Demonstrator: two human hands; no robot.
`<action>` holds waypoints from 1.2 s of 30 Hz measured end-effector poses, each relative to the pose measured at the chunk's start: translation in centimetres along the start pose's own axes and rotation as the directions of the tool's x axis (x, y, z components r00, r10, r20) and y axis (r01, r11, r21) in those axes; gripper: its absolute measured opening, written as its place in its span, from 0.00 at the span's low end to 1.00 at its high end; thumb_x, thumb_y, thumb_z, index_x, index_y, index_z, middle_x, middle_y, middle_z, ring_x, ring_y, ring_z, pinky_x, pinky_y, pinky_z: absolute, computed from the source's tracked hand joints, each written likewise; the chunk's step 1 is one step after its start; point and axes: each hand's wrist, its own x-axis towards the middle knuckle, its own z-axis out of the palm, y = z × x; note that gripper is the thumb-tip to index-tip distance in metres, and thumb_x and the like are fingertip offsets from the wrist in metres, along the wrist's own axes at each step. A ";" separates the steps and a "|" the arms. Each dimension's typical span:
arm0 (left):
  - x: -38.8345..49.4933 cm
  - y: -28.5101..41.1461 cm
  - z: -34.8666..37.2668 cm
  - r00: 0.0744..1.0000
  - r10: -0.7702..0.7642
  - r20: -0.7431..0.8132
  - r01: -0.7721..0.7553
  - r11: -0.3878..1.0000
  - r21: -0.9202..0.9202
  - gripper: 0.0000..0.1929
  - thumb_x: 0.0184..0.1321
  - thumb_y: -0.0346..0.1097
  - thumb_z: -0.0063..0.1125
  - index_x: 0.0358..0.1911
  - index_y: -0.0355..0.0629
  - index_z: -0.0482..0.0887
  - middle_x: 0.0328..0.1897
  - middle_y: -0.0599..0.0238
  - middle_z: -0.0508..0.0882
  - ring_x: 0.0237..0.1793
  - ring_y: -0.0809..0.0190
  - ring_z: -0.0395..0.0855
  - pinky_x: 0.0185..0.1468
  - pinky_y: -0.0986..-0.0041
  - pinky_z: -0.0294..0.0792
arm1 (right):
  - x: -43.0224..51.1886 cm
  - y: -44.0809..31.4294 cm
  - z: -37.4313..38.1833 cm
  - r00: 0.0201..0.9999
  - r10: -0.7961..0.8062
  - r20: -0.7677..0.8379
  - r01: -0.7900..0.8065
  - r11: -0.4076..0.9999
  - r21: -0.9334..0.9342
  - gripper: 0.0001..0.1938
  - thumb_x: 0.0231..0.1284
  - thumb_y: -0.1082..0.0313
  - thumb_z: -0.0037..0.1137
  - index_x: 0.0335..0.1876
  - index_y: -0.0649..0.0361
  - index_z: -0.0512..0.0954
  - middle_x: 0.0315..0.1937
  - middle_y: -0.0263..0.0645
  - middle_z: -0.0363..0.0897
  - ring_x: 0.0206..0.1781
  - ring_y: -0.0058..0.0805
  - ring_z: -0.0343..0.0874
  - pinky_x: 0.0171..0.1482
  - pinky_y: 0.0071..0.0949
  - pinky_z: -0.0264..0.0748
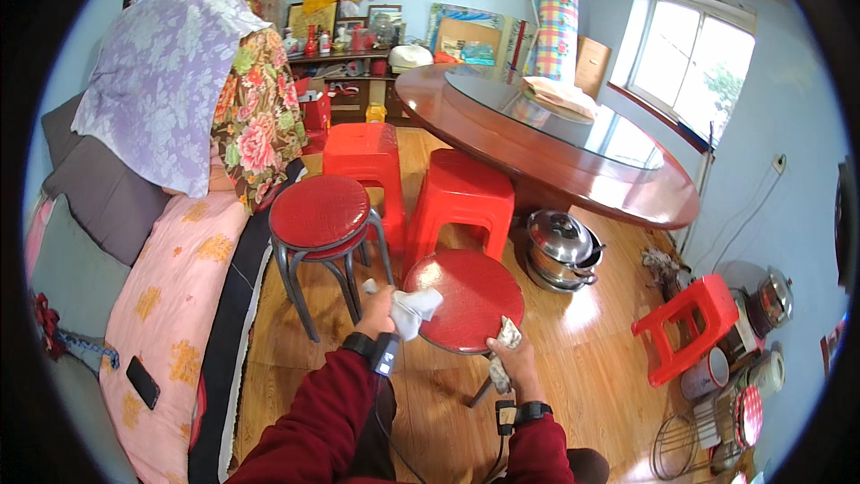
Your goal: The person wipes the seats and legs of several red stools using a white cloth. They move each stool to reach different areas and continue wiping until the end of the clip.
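Observation:
A round stool with a red padded seat (pixel 470 296) stands right in front of me. My left hand (pixel 377 312) grips a white cloth (pixel 411 312) at the seat's left edge. At the near right edge, my right hand (pixel 516 356) holds a stained, patterned rag (pixel 500 356) against the rim, above a dark metal leg (pixel 480 392). Whether the left cloth touches the seat cannot be made out. Beyond my left hand are stacked round stools (pixel 320 212) with red seats and grey metal legs.
Two red plastic stools (pixel 463 178) (pixel 361 141) stand behind, beside a large round wooden table (pixel 537 161) with a glass turntable. Steel pots (pixel 561 252) sit on the floor. A tipped red stool (pixel 692 326) lies right. A couch with a pink cover (pixel 181 282) and phone (pixel 143 382) runs along the left.

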 end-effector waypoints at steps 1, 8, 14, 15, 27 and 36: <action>-0.9 -0.3 0.6 0.998 0.039 0.055 -0.041 0.999 0.032 0.07 0.64 0.32 0.58 0.40 0.39 0.77 0.40 0.54 0.85 0.37 0.51 0.87 0.45 0.57 0.81 | 0.2 0.1 -0.1 0.998 0.027 0.049 -0.031 0.997 0.076 0.28 0.52 0.66 0.75 0.57 0.70 0.75 0.46 0.41 0.84 0.44 0.27 0.82 0.47 0.29 0.80; -2.7 0.0 4.0 0.966 0.258 0.027 -0.259 0.962 0.091 0.12 0.62 0.31 0.61 0.43 0.27 0.77 0.37 0.51 0.84 0.35 0.54 0.87 0.37 0.61 0.79 | 4.9 2.1 -0.7 0.998 -0.048 0.031 0.045 0.995 0.090 0.25 0.53 0.67 0.74 0.54 0.71 0.77 0.42 0.38 0.83 0.40 0.24 0.80 0.43 0.28 0.79; -5.8 1.0 1.9 0.965 -0.110 0.240 0.087 0.991 0.105 0.12 0.66 0.32 0.58 0.46 0.29 0.77 0.43 0.52 0.86 0.39 0.53 0.88 0.43 0.61 0.81 | 6.1 1.6 -1.8 0.993 0.066 0.096 -0.058 0.995 -0.084 0.35 0.45 0.69 0.78 0.60 0.73 0.72 0.40 0.42 0.84 0.40 0.29 0.82 0.44 0.30 0.80; -5.6 0.9 1.2 0.863 -0.295 0.411 0.282 0.955 0.093 0.12 0.71 0.36 0.54 0.48 0.34 0.78 0.45 0.55 0.87 0.41 0.54 0.88 0.45 0.61 0.81 | 6.1 1.3 -1.9 0.987 0.026 0.157 -0.006 0.992 -0.126 0.35 0.45 0.70 0.79 0.60 0.73 0.71 0.40 0.42 0.84 0.41 0.30 0.82 0.45 0.30 0.80; 0.3 -1.9 5.1 0.986 0.131 0.107 -0.167 0.858 0.486 0.15 0.63 0.36 0.62 0.45 0.28 0.79 0.40 0.54 0.84 0.36 0.57 0.84 0.36 0.62 0.75 | 9.6 3.8 0.8 0.994 0.011 0.107 0.013 0.974 -0.225 0.32 0.45 0.62 0.77 0.54 0.70 0.74 0.43 0.48 0.85 0.43 0.36 0.84 0.46 0.34 0.79; 0.6 -1.4 6.5 0.962 0.230 0.150 -0.273 0.863 0.426 0.15 0.63 0.39 0.62 0.46 0.34 0.80 0.40 0.58 0.84 0.35 0.60 0.82 0.38 0.63 0.74 | 10.1 1.3 2.9 0.998 -0.046 0.031 0.053 0.944 -0.325 0.30 0.52 0.63 0.71 0.58 0.67 0.71 0.46 0.53 0.83 0.50 0.49 0.82 0.51 0.40 0.76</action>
